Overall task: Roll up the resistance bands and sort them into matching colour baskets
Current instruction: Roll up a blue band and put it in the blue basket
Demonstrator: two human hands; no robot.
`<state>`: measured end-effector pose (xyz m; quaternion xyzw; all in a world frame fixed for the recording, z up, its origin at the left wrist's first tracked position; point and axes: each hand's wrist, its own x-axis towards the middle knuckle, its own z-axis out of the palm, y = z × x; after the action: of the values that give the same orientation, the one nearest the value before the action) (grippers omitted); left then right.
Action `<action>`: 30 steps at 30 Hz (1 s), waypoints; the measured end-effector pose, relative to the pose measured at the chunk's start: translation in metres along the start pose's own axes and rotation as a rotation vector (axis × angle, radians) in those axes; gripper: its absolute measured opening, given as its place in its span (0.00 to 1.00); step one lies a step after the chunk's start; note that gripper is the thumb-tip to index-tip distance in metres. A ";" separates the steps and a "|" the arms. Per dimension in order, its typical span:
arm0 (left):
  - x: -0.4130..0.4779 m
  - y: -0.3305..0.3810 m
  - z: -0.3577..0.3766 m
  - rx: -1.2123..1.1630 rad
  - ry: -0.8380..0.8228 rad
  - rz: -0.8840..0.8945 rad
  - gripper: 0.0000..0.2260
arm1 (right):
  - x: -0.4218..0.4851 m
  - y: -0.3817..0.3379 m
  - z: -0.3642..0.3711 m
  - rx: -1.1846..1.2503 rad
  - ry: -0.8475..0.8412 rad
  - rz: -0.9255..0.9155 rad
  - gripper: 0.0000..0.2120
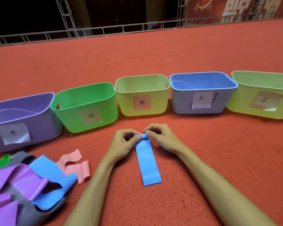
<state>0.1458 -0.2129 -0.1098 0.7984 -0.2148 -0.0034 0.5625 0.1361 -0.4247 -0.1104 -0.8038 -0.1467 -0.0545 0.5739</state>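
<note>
A blue resistance band (147, 162) lies flat on the red carpet, its length running away from me. Its far end is folded over into a small roll. My left hand (124, 142) and my right hand (162, 137) pinch that rolled end from either side, thumbs and forefingers curled on it. Behind the hands stands a row of labelled baskets: purple (44, 128), green (111, 110), yellow (160, 101), blue (180, 101) and a second yellow-green one (235, 101). A band lies inside the purple basket and another inside the blue basket.
A loose pile of bands sits at the lower left: purple (18, 181), blue (55, 173), pink (75, 165), grey (21, 155) and green (2, 162). A metal truss rail (137, 28) borders the carpet at the back.
</note>
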 end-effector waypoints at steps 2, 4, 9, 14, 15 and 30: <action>0.000 -0.001 0.000 -0.009 0.004 0.007 0.04 | 0.001 0.001 -0.001 -0.053 -0.005 0.015 0.09; -0.001 -0.001 0.000 -0.009 0.010 0.018 0.04 | 0.000 0.003 -0.001 -0.070 -0.023 0.021 0.09; 0.000 0.000 0.001 -0.015 0.011 0.020 0.04 | 0.000 0.004 -0.002 -0.056 -0.028 -0.015 0.06; 0.001 0.001 0.002 -0.013 0.021 -0.025 0.08 | -0.001 0.001 -0.002 0.026 -0.011 -0.056 0.05; 0.001 0.002 0.002 -0.016 0.014 -0.027 0.08 | -0.001 0.001 -0.002 0.035 -0.006 -0.059 0.05; -0.002 0.006 -0.002 -0.093 0.023 0.010 0.06 | 0.001 0.004 -0.003 0.071 -0.021 0.024 0.05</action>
<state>0.1428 -0.2118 -0.1044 0.7703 -0.2122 -0.0014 0.6014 0.1383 -0.4291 -0.1130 -0.7853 -0.1449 -0.0337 0.6010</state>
